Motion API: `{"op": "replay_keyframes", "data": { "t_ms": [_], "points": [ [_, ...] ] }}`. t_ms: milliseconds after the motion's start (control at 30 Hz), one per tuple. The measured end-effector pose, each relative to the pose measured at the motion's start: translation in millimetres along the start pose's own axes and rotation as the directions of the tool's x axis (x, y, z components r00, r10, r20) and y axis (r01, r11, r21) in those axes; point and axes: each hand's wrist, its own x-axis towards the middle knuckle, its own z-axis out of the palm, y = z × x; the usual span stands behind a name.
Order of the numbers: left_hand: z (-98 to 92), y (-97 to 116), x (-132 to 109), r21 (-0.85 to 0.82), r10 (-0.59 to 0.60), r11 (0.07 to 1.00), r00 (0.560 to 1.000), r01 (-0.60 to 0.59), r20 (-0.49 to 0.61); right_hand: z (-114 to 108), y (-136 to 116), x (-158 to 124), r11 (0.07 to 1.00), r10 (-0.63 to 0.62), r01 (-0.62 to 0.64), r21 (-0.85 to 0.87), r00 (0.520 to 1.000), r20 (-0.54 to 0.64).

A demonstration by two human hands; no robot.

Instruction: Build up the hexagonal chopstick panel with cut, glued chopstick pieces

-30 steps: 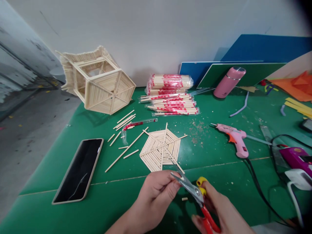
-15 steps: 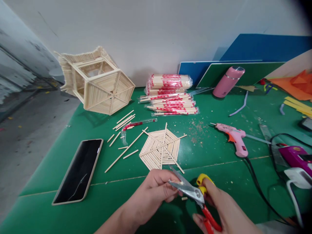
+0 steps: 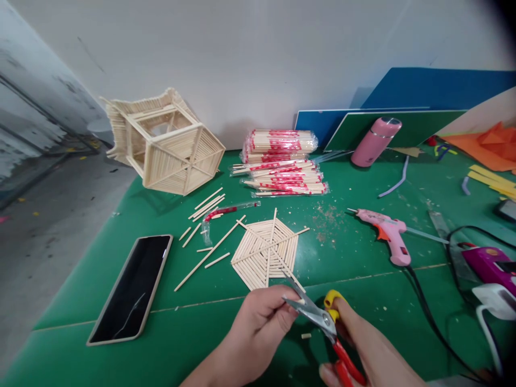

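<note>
In my right hand (image 3: 358, 338) are scissors (image 3: 318, 317) with red and yellow handles, their blades parted. My left hand (image 3: 262, 328) is closed in a pinch around a thin wooden stick (image 3: 300, 302), whose pale end shows between the blades; the rest is hidden by my fingers. Just beyond the hands lies a flat hexagonal stick panel (image 3: 250, 269) with crossing spokes that reach past its edge. A short cut-off piece of stick (image 3: 306, 336) rests on the table below the blades.
Loose sticks (image 3: 209, 253) and a phone (image 3: 131, 290) lie to the left. Behind are a stick-built lantern-like frame (image 3: 181, 161) and wrapped chopstick packs (image 3: 282, 161). At right are a pink glue gun (image 3: 382, 228) with a cord, a pink bottle (image 3: 377, 142) and a purple device (image 3: 489, 263).
The whole view has shifted slightly, with the table things now a little lower in it. My left hand has turned a little and its fingers sit closer together; the scissors still straddle the stick.
</note>
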Motion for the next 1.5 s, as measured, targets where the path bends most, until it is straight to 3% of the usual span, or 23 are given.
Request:
{"op": "replay_keyframes", "data": {
  "t_ms": [200,300,367,500,567,667,733,900,1100,1167,1300,1400,1500],
  "points": [
    [-0.5,-3,1,-0.320,-0.115,0.938,0.991,0.131,0.067,7,6,0,0.995,-0.034,0.034,0.091,0.999,-0.003],
    [1.7,-6,0,-0.401,-0.134,0.901,0.986,0.164,0.101,12,10,1,0.992,-0.042,0.046,0.116,0.999,-0.032],
    [3.9,-5,1,-0.314,-0.121,0.938,0.988,0.145,0.093,13,10,2,0.990,-0.031,0.039,0.132,0.998,-0.061],
    [6.8,0,3,0.028,-0.037,0.999,0.998,0.038,-0.052,9,5,4,0.991,0.007,-0.002,0.133,0.999,-0.032],
    [5.6,2,4,0.066,-0.007,0.998,0.999,0.010,-0.047,6,3,4,0.993,0.028,-0.027,0.112,1.000,-0.012],
    [0.4,3,5,-0.048,-0.026,0.998,0.998,0.029,0.063,5,4,2,0.993,0.037,-0.038,0.112,0.999,0.011],
    [-3.0,1,6,-0.184,-0.088,0.977,0.988,0.111,0.129,5,5,1,0.991,0.022,-0.025,0.134,0.999,0.025],
    [-3.7,-7,6,-0.441,-0.263,0.834,0.941,0.332,0.211,7,8,1,0.994,0.026,-0.026,0.101,1.000,0.001],
    [0.9,-9,8,-0.600,-0.249,0.711,0.930,0.366,0.271,14,16,3,0.995,-0.006,0.010,0.095,0.999,-0.035],
    [2.6,-7,8,-0.581,-0.256,0.739,0.940,0.340,0.224,13,14,4,0.993,-0.010,0.016,0.117,0.998,-0.056],
    [3.1,-1,9,-0.299,-0.167,0.941,0.986,0.161,0.005,8,6,6,0.995,0.022,-0.018,0.099,0.999,-0.037],
    [-0.6,0,9,-0.247,-0.106,0.962,0.992,0.119,0.065,5,4,5,0.999,0.036,-0.035,0.022,0.998,-0.046],
    [-4.4,-4,10,-0.323,-0.175,0.919,0.969,0.225,0.175,5,5,3,1.000,0.016,-0.016,-0.006,0.999,-0.028]
  ]
}}
